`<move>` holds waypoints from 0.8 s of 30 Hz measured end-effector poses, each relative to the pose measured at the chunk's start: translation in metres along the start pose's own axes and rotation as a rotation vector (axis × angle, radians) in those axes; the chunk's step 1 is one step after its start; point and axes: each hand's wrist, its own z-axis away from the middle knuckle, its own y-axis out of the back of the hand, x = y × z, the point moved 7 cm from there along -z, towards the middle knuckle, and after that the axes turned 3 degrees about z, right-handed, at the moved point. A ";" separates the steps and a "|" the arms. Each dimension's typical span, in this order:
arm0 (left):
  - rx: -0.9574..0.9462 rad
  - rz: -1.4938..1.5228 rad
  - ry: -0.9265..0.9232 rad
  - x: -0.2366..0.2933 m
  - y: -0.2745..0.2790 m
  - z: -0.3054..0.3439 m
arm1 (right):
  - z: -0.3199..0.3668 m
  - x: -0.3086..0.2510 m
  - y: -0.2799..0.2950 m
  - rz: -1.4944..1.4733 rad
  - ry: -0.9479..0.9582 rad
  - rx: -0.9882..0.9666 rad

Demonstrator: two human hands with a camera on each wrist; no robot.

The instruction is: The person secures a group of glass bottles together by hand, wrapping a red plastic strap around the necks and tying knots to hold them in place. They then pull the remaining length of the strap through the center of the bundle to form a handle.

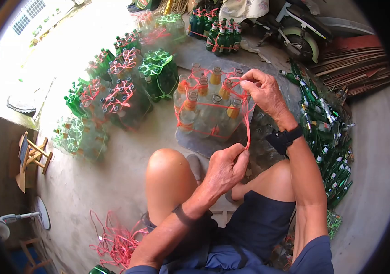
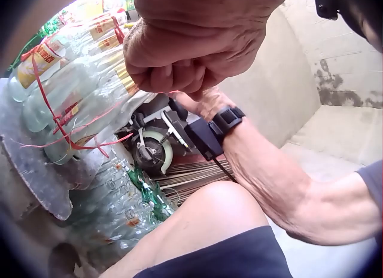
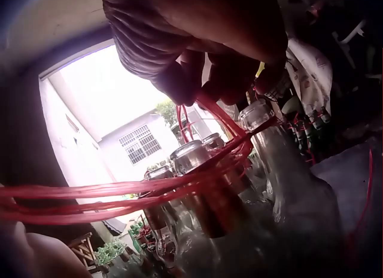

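Note:
A bundle of clear glass bottles (image 1: 204,119) with yellow neck labels stands upright in front of the knees, bound around its sides by red plastic twine (image 1: 248,123). My left hand (image 1: 228,165) grips several strands of that twine and draws them out from the bottle necks. Above the bundle's right corner, my right hand (image 1: 264,93) pinches more twine between thumb and fingers. In the right wrist view, the twine (image 3: 119,197) runs taut around a bottle neck (image 3: 190,157). The left wrist view has the left hand (image 2: 197,48) with fingers curled; the twine inside them is hidden.
Bundled bottles (image 1: 122,98) tied with red or green twine stand to the left. Loose green bottles (image 1: 320,123) lie piled at right. Farther back is a scooter (image 1: 300,39) beside stacked wood strips (image 1: 355,64). A tangle of red twine (image 1: 117,239) lies at lower left, near a fan (image 1: 43,213).

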 end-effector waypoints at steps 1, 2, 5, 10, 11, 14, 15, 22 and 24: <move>-0.002 0.001 0.004 0.002 0.001 0.002 | 0.008 0.002 0.008 0.042 -0.032 0.006; -0.022 0.000 -0.020 0.008 0.001 0.004 | 0.015 0.003 0.015 0.160 0.027 -0.003; -0.095 -0.044 -0.118 0.015 -0.009 0.009 | 0.034 0.015 0.026 0.185 0.000 0.027; -0.309 -0.105 -0.333 0.050 -0.035 0.031 | 0.050 0.030 0.041 0.238 -0.010 0.125; -0.350 -0.108 -0.350 0.059 -0.039 0.038 | 0.051 0.033 0.038 0.205 -0.094 0.051; -0.450 -0.050 -0.398 0.083 -0.048 0.055 | 0.061 0.027 0.023 0.098 -0.359 -0.149; -0.453 -0.052 -0.400 0.086 -0.050 0.058 | 0.070 0.032 0.013 0.024 -0.542 -0.275; -0.690 0.046 -0.526 0.120 -0.069 0.092 | 0.076 0.043 -0.006 -0.120 -0.571 -0.424; -0.708 0.076 -0.555 0.132 -0.074 0.100 | 0.074 0.040 -0.005 0.020 -0.513 -0.355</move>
